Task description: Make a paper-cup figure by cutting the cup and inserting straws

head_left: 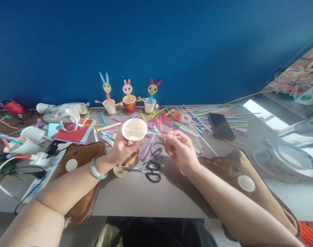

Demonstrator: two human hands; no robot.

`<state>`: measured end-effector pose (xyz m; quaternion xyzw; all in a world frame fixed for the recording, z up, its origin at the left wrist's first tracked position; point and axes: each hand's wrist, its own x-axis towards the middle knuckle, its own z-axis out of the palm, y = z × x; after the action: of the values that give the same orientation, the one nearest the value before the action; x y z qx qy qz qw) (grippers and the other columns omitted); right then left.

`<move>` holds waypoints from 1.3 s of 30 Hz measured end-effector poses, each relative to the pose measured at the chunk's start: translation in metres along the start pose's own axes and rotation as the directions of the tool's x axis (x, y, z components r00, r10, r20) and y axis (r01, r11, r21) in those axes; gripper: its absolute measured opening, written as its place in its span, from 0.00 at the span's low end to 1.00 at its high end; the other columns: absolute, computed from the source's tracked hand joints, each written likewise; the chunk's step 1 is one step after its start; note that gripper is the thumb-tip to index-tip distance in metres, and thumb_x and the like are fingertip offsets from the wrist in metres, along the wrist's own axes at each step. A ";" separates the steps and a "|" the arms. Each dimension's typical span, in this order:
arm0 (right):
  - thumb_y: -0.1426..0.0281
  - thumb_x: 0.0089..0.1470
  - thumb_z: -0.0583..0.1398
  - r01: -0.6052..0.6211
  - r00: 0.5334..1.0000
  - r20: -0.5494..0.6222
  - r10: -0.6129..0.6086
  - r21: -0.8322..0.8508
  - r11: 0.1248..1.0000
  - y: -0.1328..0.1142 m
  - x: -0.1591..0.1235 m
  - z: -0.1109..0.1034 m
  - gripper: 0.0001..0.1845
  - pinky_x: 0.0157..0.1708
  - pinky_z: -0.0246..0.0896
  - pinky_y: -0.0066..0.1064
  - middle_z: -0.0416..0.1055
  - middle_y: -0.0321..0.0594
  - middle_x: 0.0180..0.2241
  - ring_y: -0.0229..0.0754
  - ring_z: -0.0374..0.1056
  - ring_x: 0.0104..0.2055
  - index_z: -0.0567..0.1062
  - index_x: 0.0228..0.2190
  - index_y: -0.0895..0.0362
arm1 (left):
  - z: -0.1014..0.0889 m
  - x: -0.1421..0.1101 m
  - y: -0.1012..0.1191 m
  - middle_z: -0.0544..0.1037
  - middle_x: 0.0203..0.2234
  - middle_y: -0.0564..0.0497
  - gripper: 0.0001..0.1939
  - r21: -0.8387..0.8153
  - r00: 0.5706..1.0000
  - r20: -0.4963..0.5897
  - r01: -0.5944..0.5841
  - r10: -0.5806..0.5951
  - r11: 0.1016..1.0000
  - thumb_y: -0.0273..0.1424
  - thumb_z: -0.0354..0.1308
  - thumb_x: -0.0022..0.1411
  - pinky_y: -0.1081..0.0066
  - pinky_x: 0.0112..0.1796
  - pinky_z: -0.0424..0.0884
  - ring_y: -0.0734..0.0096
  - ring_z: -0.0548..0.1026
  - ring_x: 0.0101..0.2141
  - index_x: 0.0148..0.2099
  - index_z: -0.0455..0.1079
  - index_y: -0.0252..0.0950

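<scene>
My left hand, with a pale green bangle at its wrist, is closed round a white paper cup tilted with its mouth towards me. A pale band crosses the cup's inside. To its right, my right hand pinches a thin whitish straw, which points at the cup's side; I cannot tell whether it touches. Beneath the hands lie black-handled scissors, a purple-handled pair of scissors and a yellowish paper cutout partly hidden by my left hand.
Three cup figures with rabbit ears stand along the blue wall. Coloured straws lie scattered behind my hands, near a phone. Brown cushions flank the work spot. A power strip with cables is at left, clear plastic containers at right.
</scene>
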<state>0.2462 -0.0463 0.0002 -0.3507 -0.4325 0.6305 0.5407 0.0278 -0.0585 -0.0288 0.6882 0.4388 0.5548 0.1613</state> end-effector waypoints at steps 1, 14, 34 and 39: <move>0.58 0.44 0.72 -0.013 1.000 0.012 0.013 0.010 1.000 0.001 0.000 0.000 0.17 0.15 0.45 0.26 0.79 0.35 0.28 0.27 0.50 0.15 0.77 0.32 0.53 | 0.000 0.000 0.002 0.75 0.48 0.41 0.32 -0.035 1.000 0.016 0.006 -0.005 0.999 0.40 0.68 0.58 0.54 0.49 0.78 0.55 0.76 0.49 0.60 0.61 0.40; 0.59 0.41 0.74 0.276 0.952 0.243 -0.185 -0.428 0.860 0.032 -0.009 0.003 0.24 0.41 0.68 0.35 0.73 0.42 0.44 0.44 0.70 0.41 0.76 0.39 0.52 | 0.015 -0.017 0.026 0.79 0.43 0.41 0.22 -0.192 0.964 0.222 0.193 -0.149 0.962 0.47 0.63 0.61 0.56 0.51 0.74 0.55 0.76 0.49 0.48 0.71 0.35; 0.55 0.35 0.71 -0.154 0.830 0.535 0.155 -0.047 0.987 0.015 0.008 -0.012 0.31 0.40 0.70 0.37 0.78 0.42 0.38 0.46 0.73 0.39 0.77 0.42 0.56 | 0.006 -0.016 0.039 0.75 0.47 0.43 0.28 -0.190 0.977 0.208 0.002 0.038 0.982 0.44 0.66 0.59 0.56 0.47 0.76 0.55 0.75 0.48 0.57 0.63 0.42; 0.56 0.37 0.71 -0.196 0.845 0.502 0.187 -0.034 0.980 0.019 0.010 -0.010 0.32 0.39 0.70 0.37 0.78 0.43 0.41 0.48 0.74 0.41 0.76 0.45 0.54 | 0.005 -0.015 0.038 0.74 0.47 0.43 0.30 -0.133 0.987 0.151 -0.026 0.046 0.991 0.45 0.68 0.57 0.57 0.46 0.76 0.56 0.76 0.47 0.56 0.62 0.42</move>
<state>0.2468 -0.0358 -0.0210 -0.2107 -0.5153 0.7547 0.3471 0.0483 -0.0899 -0.0130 0.7247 0.3752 0.5305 0.2293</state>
